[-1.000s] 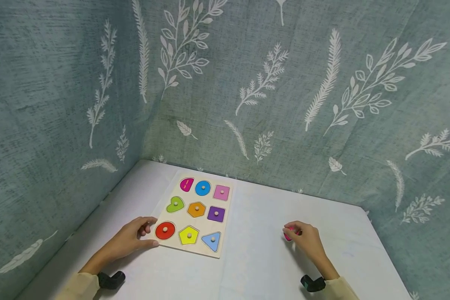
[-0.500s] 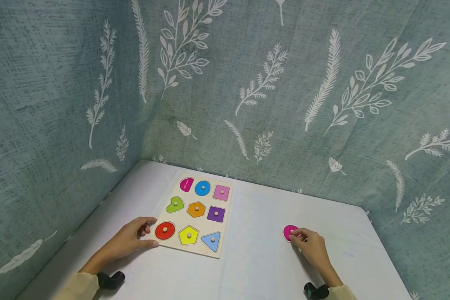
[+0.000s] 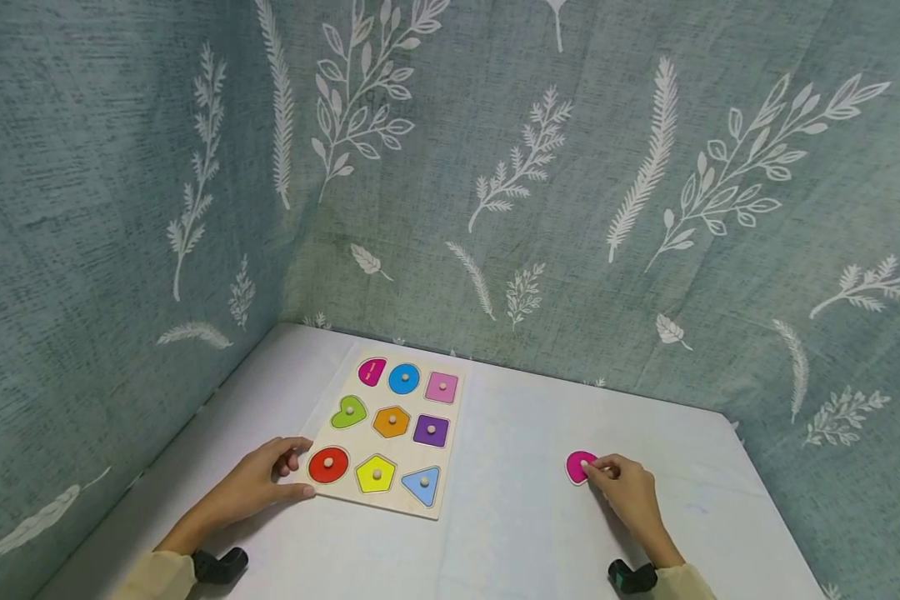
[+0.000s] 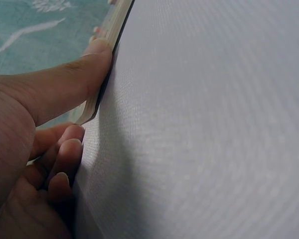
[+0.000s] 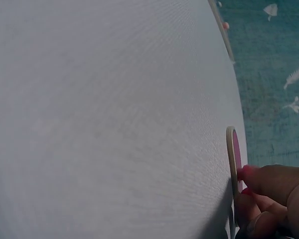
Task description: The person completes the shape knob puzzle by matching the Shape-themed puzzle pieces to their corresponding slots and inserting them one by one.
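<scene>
A wooden knob puzzle board [image 3: 361, 442] lies on the table, with coloured shapes seated in it. At its top left is a magenta recess [image 3: 372, 372] with small lettering and no knob. My left hand [image 3: 258, 477] holds the board's near left corner; in the left wrist view the thumb [image 4: 65, 89] lies along the near edge while the fingers curl by the side. Well to the right of the board, my right hand [image 3: 632, 493] pinches the knob of a magenta puzzle piece [image 3: 577, 468]. Its fingers hide the piece's right side. Whether the piece touches the table is unclear.
The white-covered table [image 3: 510, 508] extends between the board and the right hand. A green cloth with white leaf prints [image 3: 450, 208] stands behind and at the left. Each wrist wears a dark band, the left band [image 3: 221, 566] and the right band [image 3: 633, 577].
My right hand has drawn slightly right and nearer, uncovering most of the magenta piece that its fingers hid earlier. The left hand stays at the board corner. The head view has shifted slightly.
</scene>
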A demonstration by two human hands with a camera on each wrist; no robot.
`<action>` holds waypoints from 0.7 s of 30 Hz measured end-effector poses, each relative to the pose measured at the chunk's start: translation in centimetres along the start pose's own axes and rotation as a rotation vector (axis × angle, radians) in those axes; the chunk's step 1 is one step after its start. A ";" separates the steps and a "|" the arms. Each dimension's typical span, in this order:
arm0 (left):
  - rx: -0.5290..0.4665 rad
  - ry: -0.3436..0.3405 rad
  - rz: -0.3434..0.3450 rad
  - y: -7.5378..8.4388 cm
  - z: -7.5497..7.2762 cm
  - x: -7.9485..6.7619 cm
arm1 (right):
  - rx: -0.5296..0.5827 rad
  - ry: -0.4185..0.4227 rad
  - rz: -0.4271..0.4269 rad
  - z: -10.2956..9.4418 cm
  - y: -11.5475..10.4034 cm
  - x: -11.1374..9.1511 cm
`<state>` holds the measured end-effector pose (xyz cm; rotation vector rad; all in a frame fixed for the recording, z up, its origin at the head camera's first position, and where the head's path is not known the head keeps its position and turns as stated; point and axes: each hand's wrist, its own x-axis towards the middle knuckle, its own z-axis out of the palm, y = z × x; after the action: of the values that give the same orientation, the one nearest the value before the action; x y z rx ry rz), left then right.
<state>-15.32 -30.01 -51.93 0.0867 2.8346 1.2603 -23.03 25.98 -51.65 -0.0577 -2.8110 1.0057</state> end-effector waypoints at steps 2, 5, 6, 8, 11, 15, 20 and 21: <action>-0.002 -0.003 -0.001 0.0 -0.1 0.0 | 0.004 -0.011 0.007 0.1 -0.1 0.0; -0.012 -0.009 -0.006 0.0 -0.1 -0.1 | 0.000 -0.017 0.004 0.2 -0.2 0.2; -0.015 -0.010 -0.002 0.0 -0.1 -0.1 | -0.002 -0.016 0.003 0.2 -0.2 0.2; -0.018 -0.012 0.009 -0.1 0.0 -0.1 | -0.007 -0.011 0.001 0.3 -0.2 0.3; -0.020 -0.013 0.015 -0.2 0.2 0.0 | -0.015 -0.002 0.003 0.2 -0.1 0.4; -0.014 -0.009 0.002 -0.2 0.1 0.0 | -0.011 -0.010 -0.003 0.3 -0.1 0.5; -0.015 -0.004 -0.012 -0.2 0.1 0.0 | -0.020 -0.034 -0.022 0.3 -0.2 0.6; -0.017 -0.005 -0.011 -0.2 0.1 0.0 | -0.023 -0.035 -0.028 0.3 -0.2 0.6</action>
<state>-15.34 -30.09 -52.13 0.0744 2.8159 1.2793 -23.67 25.65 -51.67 -0.0035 -2.8472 0.9775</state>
